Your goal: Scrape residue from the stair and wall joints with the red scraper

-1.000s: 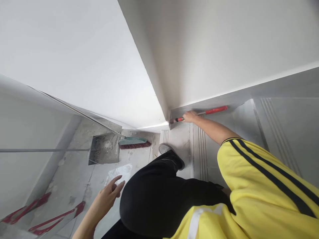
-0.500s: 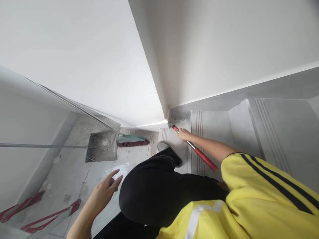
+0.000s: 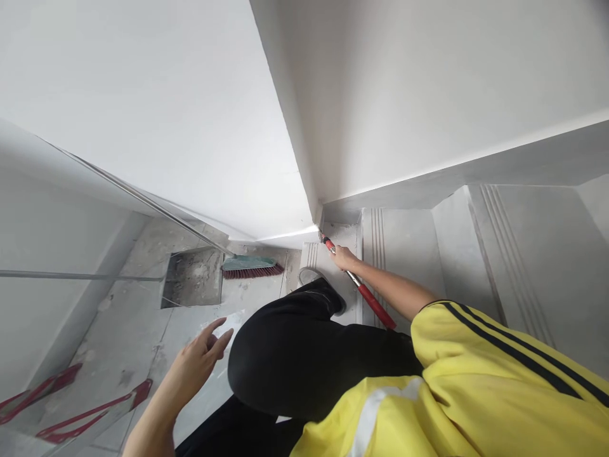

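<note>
Scraper (image 3: 361,291) nearer the corner now, gripped in right hand (image 3: 343,258) (left hand (image 3: 197,363) open)

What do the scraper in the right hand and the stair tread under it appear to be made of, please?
Scraper: probably a metal shaft, silvery and shiny, with red grip sleeves, likely plastic or rubber. Stair tread: seemingly matt grey stone or tile, with grooved strips near its edge. The right hand grips the scraper.
</note>
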A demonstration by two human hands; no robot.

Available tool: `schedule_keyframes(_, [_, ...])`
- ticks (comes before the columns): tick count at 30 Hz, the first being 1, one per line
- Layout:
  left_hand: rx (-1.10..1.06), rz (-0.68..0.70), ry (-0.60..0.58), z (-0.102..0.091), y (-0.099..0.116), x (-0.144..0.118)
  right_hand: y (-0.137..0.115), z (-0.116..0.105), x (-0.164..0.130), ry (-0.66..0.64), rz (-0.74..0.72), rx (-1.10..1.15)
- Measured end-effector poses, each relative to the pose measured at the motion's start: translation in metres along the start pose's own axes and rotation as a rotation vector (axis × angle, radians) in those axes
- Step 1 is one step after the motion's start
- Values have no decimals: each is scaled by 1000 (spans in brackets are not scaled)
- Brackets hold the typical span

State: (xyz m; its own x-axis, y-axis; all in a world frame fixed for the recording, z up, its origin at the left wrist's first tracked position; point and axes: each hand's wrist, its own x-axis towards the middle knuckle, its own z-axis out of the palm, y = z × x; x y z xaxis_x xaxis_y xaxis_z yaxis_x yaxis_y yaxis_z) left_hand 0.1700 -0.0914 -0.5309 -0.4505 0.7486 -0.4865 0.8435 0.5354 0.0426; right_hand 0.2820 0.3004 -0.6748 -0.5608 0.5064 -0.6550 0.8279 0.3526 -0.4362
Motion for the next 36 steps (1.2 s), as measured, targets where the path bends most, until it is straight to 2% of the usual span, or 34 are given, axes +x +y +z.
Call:
schedule_keyframes(3, [-118,-23,24,-1,3,4,-5,3,3,-18,19,28])
schedule_keyframes(8, [-220,-34,-10,-2,6,14,-10,2,10,-90,72,162])
schedule_keyframes(12, [-223,-12,31,-6,9,16,-20,-7,12,-138,91,236])
schedule_keyframes(17, [-194,-25,72,-11,12,7,-33,-20,5,-138,29,222])
schedule_keyframes(27, [-152,5,23,-10,9,14,-14,-23,9,-155,23,359])
schedule_keyframes(36, [-154,-26,37,-15,12,19,-16,-33,9,-188,27,436])
